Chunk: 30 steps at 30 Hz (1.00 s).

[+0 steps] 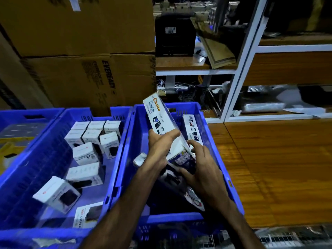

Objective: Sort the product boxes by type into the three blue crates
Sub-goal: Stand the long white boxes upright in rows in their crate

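My left hand (161, 143) grips a long white "Choice" box (160, 116), tilted up over the right blue crate (212, 139). My right hand (201, 169) touches the lower end of that box with curled fingers, over other dark boxes (172, 178) lying in the same crate. Another long white box (192, 129) leans on the crate's right wall. The middle blue crate (52, 159) holds several small white boxes (84, 153), some upright at the back, some lying flat. A third blue crate (23, 114) at far left holds flat clear packs.
Stacked brown cartons (86, 51) stand behind the crates. A white metal rack (240, 72) with wooden shelves is at the back right, with a black device (175, 35) on it. A wooden surface (278, 168) stretches right of the crates.
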Tool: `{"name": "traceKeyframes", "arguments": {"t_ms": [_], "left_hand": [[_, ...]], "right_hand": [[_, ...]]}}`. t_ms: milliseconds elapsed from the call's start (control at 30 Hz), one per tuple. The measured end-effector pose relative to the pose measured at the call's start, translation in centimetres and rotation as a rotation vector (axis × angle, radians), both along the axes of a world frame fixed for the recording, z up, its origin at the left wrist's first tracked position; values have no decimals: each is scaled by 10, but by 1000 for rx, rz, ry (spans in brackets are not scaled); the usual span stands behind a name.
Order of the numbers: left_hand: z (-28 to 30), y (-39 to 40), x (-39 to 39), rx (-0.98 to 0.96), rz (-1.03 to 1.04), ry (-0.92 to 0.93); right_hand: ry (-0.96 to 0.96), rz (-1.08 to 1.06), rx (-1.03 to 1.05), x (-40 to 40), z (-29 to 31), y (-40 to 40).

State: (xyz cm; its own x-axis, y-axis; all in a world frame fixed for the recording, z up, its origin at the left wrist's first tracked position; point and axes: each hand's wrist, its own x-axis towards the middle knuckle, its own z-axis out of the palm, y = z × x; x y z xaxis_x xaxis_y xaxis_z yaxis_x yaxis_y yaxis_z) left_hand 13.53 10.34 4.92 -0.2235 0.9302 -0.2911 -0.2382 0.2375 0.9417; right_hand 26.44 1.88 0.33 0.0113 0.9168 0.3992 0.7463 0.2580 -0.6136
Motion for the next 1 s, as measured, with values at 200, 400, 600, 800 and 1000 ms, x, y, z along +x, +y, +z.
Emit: {"name": "traceKeyframes", "arguments": {"t_ms": [200,400,600,800,1000], "left_hand": [[-1,-1,-2,-125,6,-257],[8,7,-20,11,30,-352],[16,43,-115,404,142,422],[30,65,-183,446,-240,691],[30,36,-177,402,-320,496]], "right_hand": [[-181,47,-34,13,8,15],[22,56,129,21,24,48],[550,241,-133,61,36,66],[854,416,-341,91,58,76],[901,373,-433,93,53,115]]}}
